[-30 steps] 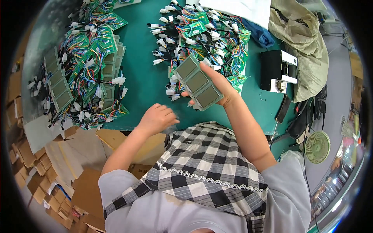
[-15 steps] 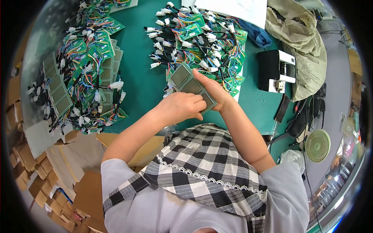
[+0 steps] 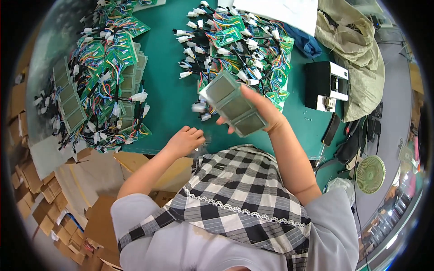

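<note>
My right hand (image 3: 260, 113) grips a grey-green strip of three square display panels (image 3: 233, 103), tilted above the green table (image 3: 167, 90). My left hand (image 3: 184, 141) hovers at the table's near edge with its fingers curled and nothing visible in it. Behind the strip lies a pile of green circuit boards with coloured wires and white plugs (image 3: 244, 40). A second such pile (image 3: 108, 77) sits to the left, with more panel strips (image 3: 68, 101) laid along its left side.
Brown cardboard boxes (image 3: 54, 180) crowd the lower left. A black box-shaped device (image 3: 323, 86) stands on the table's right, beside a beige cloth sack (image 3: 352, 49). A small green fan (image 3: 370, 174) sits on the floor at the right. White paper (image 3: 280, 11) lies at the top.
My left hand has let go of the panel strip and dropped back to the table's near edge. My right hand still holds the strip, raised slightly.
</note>
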`<state>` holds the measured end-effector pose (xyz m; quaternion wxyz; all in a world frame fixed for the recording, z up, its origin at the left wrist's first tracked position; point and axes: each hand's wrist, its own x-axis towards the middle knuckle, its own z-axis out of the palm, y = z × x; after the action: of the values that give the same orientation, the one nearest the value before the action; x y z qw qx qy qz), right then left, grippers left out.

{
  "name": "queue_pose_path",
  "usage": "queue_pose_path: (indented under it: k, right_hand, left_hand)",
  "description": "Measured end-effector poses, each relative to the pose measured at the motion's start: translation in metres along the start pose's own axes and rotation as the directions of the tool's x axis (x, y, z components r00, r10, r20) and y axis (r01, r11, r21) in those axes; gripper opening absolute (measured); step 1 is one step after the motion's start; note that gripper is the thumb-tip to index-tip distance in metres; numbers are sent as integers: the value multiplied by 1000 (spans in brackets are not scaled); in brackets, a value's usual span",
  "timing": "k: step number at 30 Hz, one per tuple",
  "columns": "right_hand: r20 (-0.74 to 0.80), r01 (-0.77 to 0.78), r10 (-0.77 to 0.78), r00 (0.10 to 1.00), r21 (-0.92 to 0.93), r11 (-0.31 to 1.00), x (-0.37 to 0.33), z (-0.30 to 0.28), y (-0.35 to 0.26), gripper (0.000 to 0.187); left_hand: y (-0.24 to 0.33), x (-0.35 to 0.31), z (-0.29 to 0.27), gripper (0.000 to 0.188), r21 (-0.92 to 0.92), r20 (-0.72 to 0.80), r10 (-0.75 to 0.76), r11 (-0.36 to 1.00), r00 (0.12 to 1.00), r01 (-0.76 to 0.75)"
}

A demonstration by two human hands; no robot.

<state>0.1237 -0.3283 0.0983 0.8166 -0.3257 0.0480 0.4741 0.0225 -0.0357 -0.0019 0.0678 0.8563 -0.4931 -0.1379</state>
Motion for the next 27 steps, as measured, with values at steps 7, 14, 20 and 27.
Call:
queue_pose_path:
  k: [7, 14, 20, 27]
  right_hand:
    - [379, 303, -112, 919, -493, 815, 4, 45, -33, 73]
    - [471, 468, 38, 881, -857, -216, -1, 70, -51, 64]
    - [-140, 16, -732, 667, -979, 202, 5, 15, -42, 56]
    - [-253, -74, -551, 795, -943, 326, 19, 25, -53, 40]
  left_hand:
    - [-6, 23, -62, 44, -950, 295, -496, -60, 816, 307]
    - [-17, 31, -104, 74, -676, 203, -68, -732, 977, 89]
    - [-15, 44, -106, 39, -938, 237, -251, -310, 938, 154]
    - [-15, 64, -110, 42, -962, 226, -503, -249, 834, 111]
